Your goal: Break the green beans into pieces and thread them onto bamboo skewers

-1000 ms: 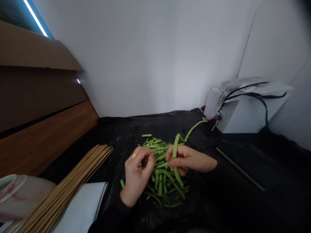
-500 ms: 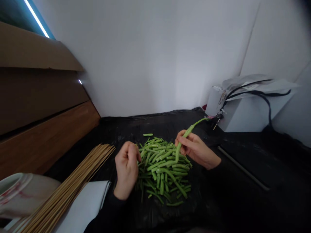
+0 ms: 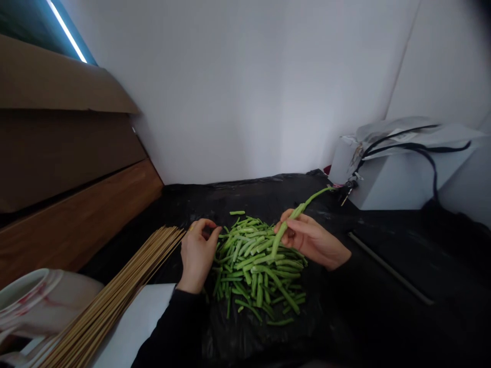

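My right hand (image 3: 312, 240) pinches a long green bean (image 3: 293, 217) between thumb and fingers. The bean slants up to the right, its thin curved end pointing at the back of the table. Its lower end hangs over a heap of cut green bean pieces (image 3: 261, 276). At the heap's left edge is my left hand (image 3: 199, 250), thumb and forefinger brought together in a pinch. Whatever may be between those fingertips is too small to make out. One short bean piece (image 3: 237, 212) lies apart behind the heap.
A bundle of thin wooden sticks (image 3: 126, 291) lies at left over white folded paper (image 3: 141, 322), beside a pale red-streaked mug (image 3: 53, 301). Black plastic sheeting (image 3: 238, 342) covers the table. At right stand a white box (image 3: 399, 179) with black straps and a dark flat object (image 3: 391, 268).
My left hand has turned from a curled fist to a pinch with thumb and forefinger showing. The right hand keeps its bean, hardly moved. The view has shifted slightly.
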Motion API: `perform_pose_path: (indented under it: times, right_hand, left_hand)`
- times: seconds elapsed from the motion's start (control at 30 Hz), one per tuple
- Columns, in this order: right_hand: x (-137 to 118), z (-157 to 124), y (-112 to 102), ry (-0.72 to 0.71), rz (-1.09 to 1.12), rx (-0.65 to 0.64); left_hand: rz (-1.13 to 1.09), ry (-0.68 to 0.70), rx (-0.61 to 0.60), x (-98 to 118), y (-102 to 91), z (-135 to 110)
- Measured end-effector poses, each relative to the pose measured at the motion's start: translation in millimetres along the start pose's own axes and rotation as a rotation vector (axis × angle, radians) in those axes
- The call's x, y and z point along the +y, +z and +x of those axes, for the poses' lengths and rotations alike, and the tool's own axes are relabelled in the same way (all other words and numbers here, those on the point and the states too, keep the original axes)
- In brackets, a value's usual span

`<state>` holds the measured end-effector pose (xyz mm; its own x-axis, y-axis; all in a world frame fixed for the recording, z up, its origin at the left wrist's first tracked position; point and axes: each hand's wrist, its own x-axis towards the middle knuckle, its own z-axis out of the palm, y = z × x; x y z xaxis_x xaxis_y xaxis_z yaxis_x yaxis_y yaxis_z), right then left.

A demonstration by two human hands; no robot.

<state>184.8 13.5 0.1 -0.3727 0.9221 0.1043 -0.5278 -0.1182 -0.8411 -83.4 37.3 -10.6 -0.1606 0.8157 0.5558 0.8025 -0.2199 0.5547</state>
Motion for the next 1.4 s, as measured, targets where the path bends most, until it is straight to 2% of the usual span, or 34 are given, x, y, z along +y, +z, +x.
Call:
perform_pose_path:
  times: [0.13, 0.27, 0.4, 0.57, 0.7, 0.83, 1.03, 1.17, 1.4]
  right_hand:
    - [9.5, 3.6, 1.4, -0.085, -0.122, 0.024]
    - [13.5, 5.6, 3.9, -0.143, -0.311, 0.09]
    - [12.0, 5.3, 3.4, -0.168, -0.442, 0.171]
    - [13.9, 4.8, 4.6, -0.167, -0.538, 0.128]
    - [16.5, 2.1, 12.4, -0.172, -0.563, 0.073]
    - [14.2, -0.3, 15.5, -0.166, -0.529, 0.049]
    - [11.9, 2.1, 7.6, -0.132, -0.15, 0.094]
    - [10.0, 3.4, 6.5, -0.105, -0.017, 0.173]
    - [9.7, 0.2, 10.1, -0.098, 0.001, 0.147]
  left_hand:
    - [-0.189, 0.107, -0.032, 16.7, 0.9, -4.8]
    - [-0.35, 0.156, -0.236, 42.2, 3.4, -9.0]
    - [-0.371, 0.227, -0.448, 70.9, 5.4, -11.5]
    - [-0.402, 0.236, -0.607, 86.2, 5.2, -22.0]
    - [-0.365, 0.242, -0.587, 83.0, 3.0, -32.3]
    - [-0.353, 0.316, -0.58, 78.8, -1.1, -32.3]
    - [-0.394, 0.36, -0.639, 74.7, -6.2, -28.0]
    - [-0.536, 0.284, -0.632, 72.6, -3.8, -30.4]
    - [-0.78, 0.128, -0.571, 75.5, -2.8, -32.1]
